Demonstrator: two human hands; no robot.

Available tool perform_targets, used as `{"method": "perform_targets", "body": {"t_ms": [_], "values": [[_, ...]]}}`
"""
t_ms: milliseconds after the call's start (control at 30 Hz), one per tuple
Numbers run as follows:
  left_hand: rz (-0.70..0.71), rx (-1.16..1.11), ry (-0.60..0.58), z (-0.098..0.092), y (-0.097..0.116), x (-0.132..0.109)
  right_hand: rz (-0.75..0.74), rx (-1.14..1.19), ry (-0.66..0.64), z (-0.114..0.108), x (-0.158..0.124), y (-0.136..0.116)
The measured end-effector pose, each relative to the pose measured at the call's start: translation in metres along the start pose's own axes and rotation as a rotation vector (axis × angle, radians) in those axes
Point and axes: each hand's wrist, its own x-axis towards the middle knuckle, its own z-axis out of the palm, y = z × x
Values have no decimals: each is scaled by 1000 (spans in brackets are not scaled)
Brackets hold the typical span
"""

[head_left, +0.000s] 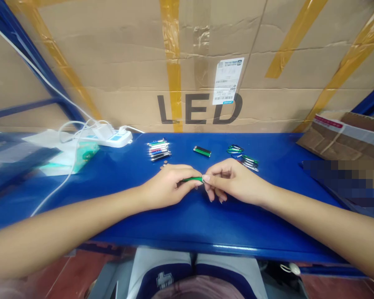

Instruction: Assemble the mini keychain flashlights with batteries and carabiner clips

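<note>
Nearest is the person's lap in grey and dark blue clothing [193, 274], below the front edge of the blue desk [180, 224]. Over the middle of the desk the two hands meet. The left hand [171, 185] is closed to a narrow grip, its thumb pressing a slim green pen-like piece [193, 179] against the fingers; the piece lies roughly level and points to the right. The right hand [229, 180] pinches at the right end of that same piece with thumb and forefinger, while its other fingers hang loosely curled below. Whether a separate small part sits in that pinch I cannot tell.

Just beyond the hands, a row of pens [158, 150] lies to the left, a few green and dark barrels [202, 151] in the middle, and slender green, blue and silvery parts [250, 162] to the right. Farther left are a white-and-green packet [84, 157] and a white power strip [120, 138]. Behind the desk stands a large taped cardboard box [131, 91] lettered LED.
</note>
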Motion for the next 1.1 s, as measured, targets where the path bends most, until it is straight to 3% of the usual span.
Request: {"method": "perform_targets", "body": {"t_ms": [167, 300, 467, 567, 633, 733, 800, 900, 1100], "values": [[139, 151, 66, -1, 1, -4, 101, 359, -69, -1, 2, 3], [185, 193, 117, -2, -1, -4, 92, 417, -58, 2, 2, 5], [24, 65, 91, -3, -2, 0, -30, 20, 50, 6, 3, 8], [-86, -116, 36, -4, -3, 4, -277, -370, 184, 3, 2, 11], [-160, -257, -10, -4, -4, 6, -465, -569, 203, -2, 1, 13], [-214, -379, -62, -3, -5, 6, -671, -704, 156, -6, 1, 16], [-190, -373, -63, -2, -5, 5, -714, -702, 158, -6, 1, 18], [-103, -263, -6, 0, -5, 3, -594, -585, 189, -1, 1, 18], [60, 0, 113, 5, -5, -1, -108, -71, 152, 13, -1, 8]]}}
